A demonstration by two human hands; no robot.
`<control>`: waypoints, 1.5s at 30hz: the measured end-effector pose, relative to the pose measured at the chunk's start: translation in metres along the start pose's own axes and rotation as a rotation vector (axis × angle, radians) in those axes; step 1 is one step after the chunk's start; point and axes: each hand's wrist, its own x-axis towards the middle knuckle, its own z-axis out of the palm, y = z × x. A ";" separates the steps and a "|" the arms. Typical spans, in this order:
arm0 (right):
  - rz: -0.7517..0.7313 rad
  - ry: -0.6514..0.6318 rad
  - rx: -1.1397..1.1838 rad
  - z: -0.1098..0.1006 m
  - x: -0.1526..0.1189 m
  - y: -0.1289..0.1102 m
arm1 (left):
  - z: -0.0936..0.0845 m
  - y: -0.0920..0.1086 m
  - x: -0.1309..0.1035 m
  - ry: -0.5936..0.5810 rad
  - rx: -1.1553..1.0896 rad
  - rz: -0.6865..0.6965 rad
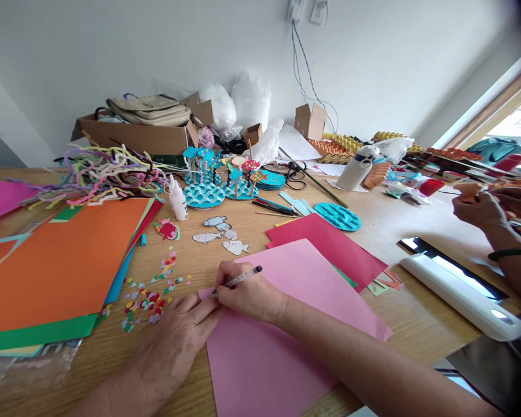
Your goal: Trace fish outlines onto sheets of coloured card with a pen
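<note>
My right hand [247, 292] grips a pen [243, 277] with a clear barrel and dark end, slanted over the upper left corner of a pink sheet of paper [282, 347]. The pen's tip is hidden by my fingers. Flat beside it, my left hand [182, 330] rests with fingers stretched out over the sheet's left edge. Paper fish cutouts [235, 247] lie just beyond my hands, near a red paper fish [168, 230]. Small coloured paper bits [150, 304] are scattered left of the sheet. Under its far side is red paper [330, 246].
Orange and green sheets [69, 260] are stacked at left, behind them a heap of pipe cleaners [108, 174]. A glue bottle [178, 200] stands near blue fish decorations [204, 194]. At right lies a white device [460, 295]; another person's hands [481, 211] work beyond it.
</note>
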 end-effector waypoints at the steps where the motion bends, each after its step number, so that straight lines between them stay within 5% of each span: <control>1: 0.001 -0.003 -0.004 0.001 0.000 0.000 | 0.000 0.000 0.000 -0.003 -0.012 -0.005; 8: -0.013 -0.016 0.057 0.001 0.000 -0.001 | -0.001 0.000 0.000 -0.083 -0.003 -0.016; 12: -0.064 0.122 0.162 -0.002 -0.006 0.001 | 0.002 -0.002 -0.001 -0.069 0.036 0.024; 21: -0.174 0.223 -0.151 0.003 -0.022 0.015 | -0.005 0.000 0.004 -0.082 -0.032 0.003; 28: -0.222 0.190 -0.219 0.002 -0.023 0.014 | -0.022 0.024 0.001 -0.166 0.143 -0.075; 35: -0.241 0.170 -0.299 0.000 -0.021 0.013 | -0.018 0.046 -0.021 -0.122 0.072 -0.164; 45: -0.243 0.171 -0.301 0.000 -0.023 0.014 | 0.002 0.051 0.003 -0.169 0.069 -0.317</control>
